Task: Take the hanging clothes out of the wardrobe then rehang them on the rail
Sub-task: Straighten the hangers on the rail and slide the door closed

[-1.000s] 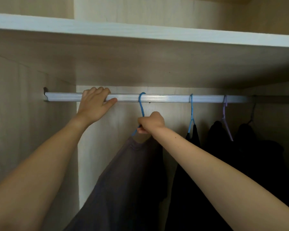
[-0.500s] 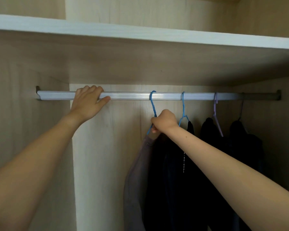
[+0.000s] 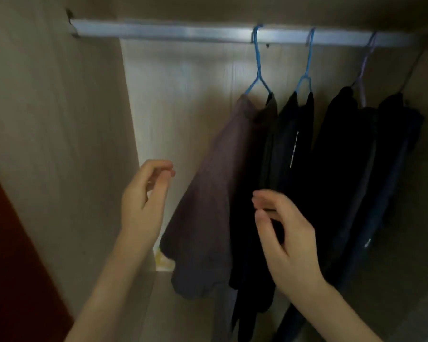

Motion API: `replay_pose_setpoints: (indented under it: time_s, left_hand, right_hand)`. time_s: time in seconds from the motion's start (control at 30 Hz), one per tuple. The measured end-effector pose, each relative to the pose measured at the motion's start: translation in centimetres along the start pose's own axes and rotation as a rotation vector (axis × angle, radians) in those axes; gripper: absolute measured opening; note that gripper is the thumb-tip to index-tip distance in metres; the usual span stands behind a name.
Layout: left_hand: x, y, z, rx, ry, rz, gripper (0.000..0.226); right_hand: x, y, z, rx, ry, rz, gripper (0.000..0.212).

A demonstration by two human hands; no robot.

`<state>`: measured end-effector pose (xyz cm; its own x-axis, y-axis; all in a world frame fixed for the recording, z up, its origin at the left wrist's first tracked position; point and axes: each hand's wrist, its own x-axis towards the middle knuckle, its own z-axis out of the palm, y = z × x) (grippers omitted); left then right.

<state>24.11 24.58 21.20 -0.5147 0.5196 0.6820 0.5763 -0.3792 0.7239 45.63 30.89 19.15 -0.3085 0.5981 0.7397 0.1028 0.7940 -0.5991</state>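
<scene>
A silver rail [image 3: 183, 33] runs across the top of the wardrobe. A grey-brown shirt [image 3: 208, 193] hangs from it on a blue hanger [image 3: 257, 70]. To its right hang a dark garment [image 3: 297, 134] on a second blue hanger [image 3: 307, 70], and more dark clothes [image 3: 351, 156] on a lilac hanger [image 3: 363, 70]. My left hand [image 3: 143, 201] hovers left of the grey-brown shirt, fingers loosely curled, holding nothing. My right hand [image 3: 282, 233] is in front of the dark clothes, fingers loosely bent, holding nothing.
The wardrobe's pale wooden side wall [image 3: 47, 119] stands at the left and its back panel [image 3: 178, 107] behind the rail. A red-brown surface [image 3: 15, 267] shows at the lower left. Something pale yellow [image 3: 162, 261] lies low behind the shirt.
Both hands have let go and dropped: the left off the rail, the right off the blue hanger. The view has tilted down. The grey-brown shirt now hangs next to the dark clothes.
</scene>
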Motion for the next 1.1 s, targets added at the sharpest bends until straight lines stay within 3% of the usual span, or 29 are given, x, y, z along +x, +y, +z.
replay_pose_setpoints:
  time_s: [0.1, 0.23, 0.37, 0.47, 0.63, 0.7, 0.8, 0.93, 1.1]
  left_hand:
    - [-9.6, -4.4, -0.5, -0.038, -0.074, -0.218, 0.015]
    - [-22.2, -11.4, -1.1, 0.102, -0.192, -0.613, 0.017]
    - [-30.2, -14.2, 0.5, 0.157, -0.410, -0.833, 0.019]
    - [-32.1, -13.3, 4.2, 0.164, -0.671, -0.846, 0.034]
    - [-31.5, -9.3, 14.9, 0.082, -0.983, -0.789, 0.012]
    - [-30.8, -7.4, 19.0, 0.013, -1.051, -0.764, 0.014]
    - [-29.7, -4.5, 26.1, -0.134, -1.075, -0.698, 0.027]
    - [-28.6, -0.7, 33.5, -0.341, -1.037, -0.668, 0.037]
    - [-29.1, 1.3, 36.0, -0.454, -0.946, -0.715, 0.027]
  right_hand:
    - [-9.3, 3.9, 1.4, 0.007, -0.141, 0.341, 0.025]
    - [-20.2, 8.6, 1.2, -0.063, -0.221, 0.786, 0.020]
    - [-26.6, 10.9, -2.8, -0.132, -0.127, 1.058, 0.013]
    - [-28.2, 12.2, -7.2, -0.138, 0.090, 1.182, 0.011]
    - [-27.8, 15.4, -15.6, -0.225, 0.378, 1.192, 0.017]
    - [-26.2, 15.9, -17.8, -0.251, 0.392, 1.158, 0.029]
    - [-23.9, 17.0, -20.4, -0.254, 0.315, 1.074, 0.044]
    - [-22.4, 18.4, -22.9, -0.353, 0.104, 0.914, 0.029]
    - [-21.9, 19.4, -24.1, -0.438, -0.088, 0.786, 0.030]
